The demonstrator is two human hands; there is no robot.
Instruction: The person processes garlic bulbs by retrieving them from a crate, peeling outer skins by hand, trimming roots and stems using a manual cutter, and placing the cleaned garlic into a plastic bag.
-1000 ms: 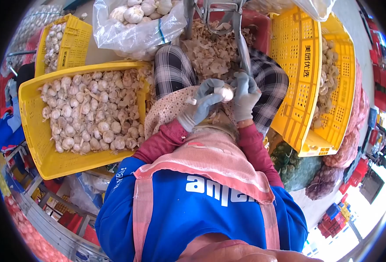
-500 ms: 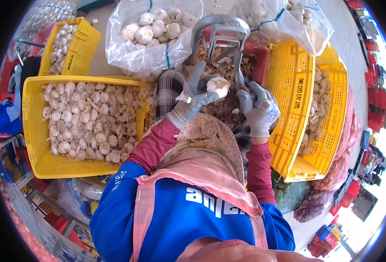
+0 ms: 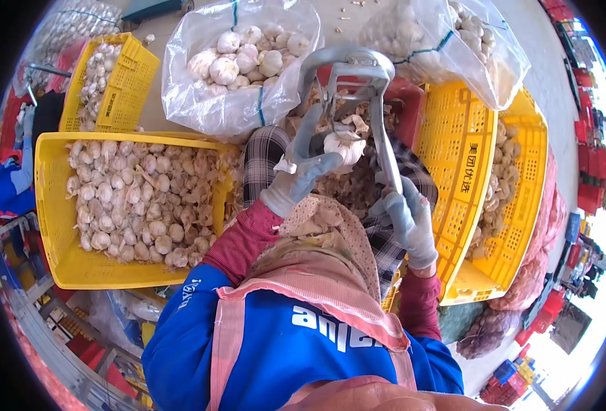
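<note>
In my gloved left hand (image 3: 296, 175) is a white garlic bulb (image 3: 345, 148), held at the fingertips with its stem end toward the metal stem cutter (image 3: 351, 61). The cutter stands between my knees, its curved frame facing away from me. My gloved right hand (image 3: 411, 222) is closed around the end of the cutter's lever handle (image 3: 389, 164), which is pulled toward my body. Part of the blade area is hidden behind the bulb and dry husks. Loose skins and stems (image 3: 341, 192) lie below the bulb.
A yellow crate (image 3: 49, 205) full of garlic stands at my left, and tilted yellow crates (image 3: 454, 157) with garlic are at my right. Clear plastic bags (image 3: 179, 96) of bulbs stand ahead. A red basin (image 3: 409, 109) sits behind the cutter. Another person (image 3: 8, 181) is at far left.
My right hand has moved toward my body, bringing the lever handle with it. My left hand has carried the garlic bulb slightly to the cutter, where its stem end now meets the blade area.
</note>
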